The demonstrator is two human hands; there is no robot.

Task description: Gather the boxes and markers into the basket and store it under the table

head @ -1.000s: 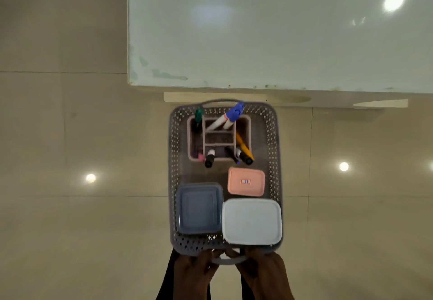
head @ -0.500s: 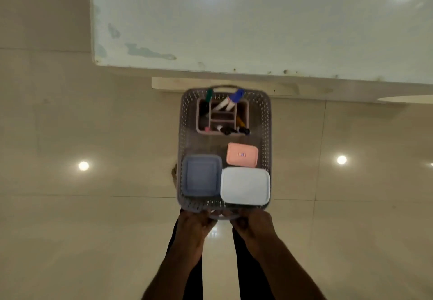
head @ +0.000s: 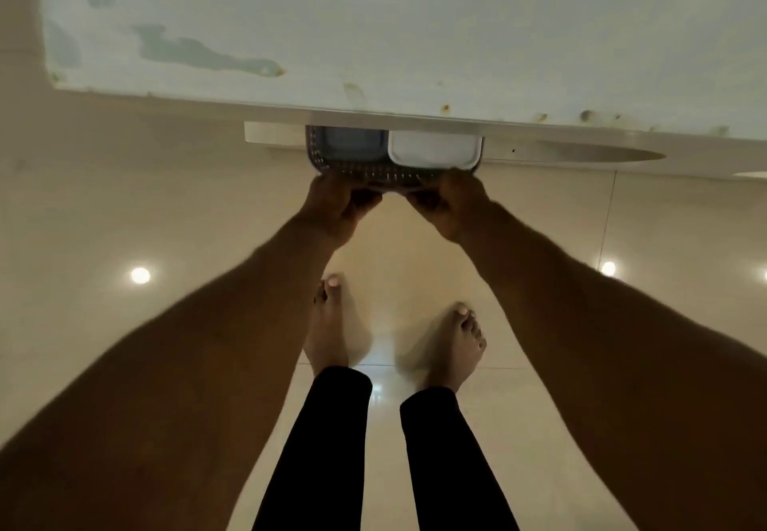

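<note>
Both hands hold the near end of the grey perforated basket (head: 373, 173), low down by the floor (head: 124, 198). The left hand (head: 332, 209) grips the near rim at its left corner with fingers curled round it, and the right hand (head: 450, 207) does the same at the right corner; the basket's near handle lies between the two grips, mostly covered by the fingers.

Just beyond the left grip, inside the basket, lies a blue-grey lidded box (head: 352, 144). Just beyond the right grip lies a white lidded box (head: 436, 149), touching or all but touching the blue-grey one along their shared side. Only the near strip of each box shows.

Everything farther from the grips is hidden: the white tabletop (head: 373, 32) overhangs the basket and cuts it off just past those two boxes, so the far half of the basket and whatever else it holds cannot be seen. No markers are visible. Whether the basket rests on the floor or is held just above it cannot be told.

The hands and forearms are blurred. Behind the grips, nearer the person, two bare feet (head: 332, 323) stand on the glossy floor tiles, with dark trouser legs (head: 328, 447) below them in the view.
</note>
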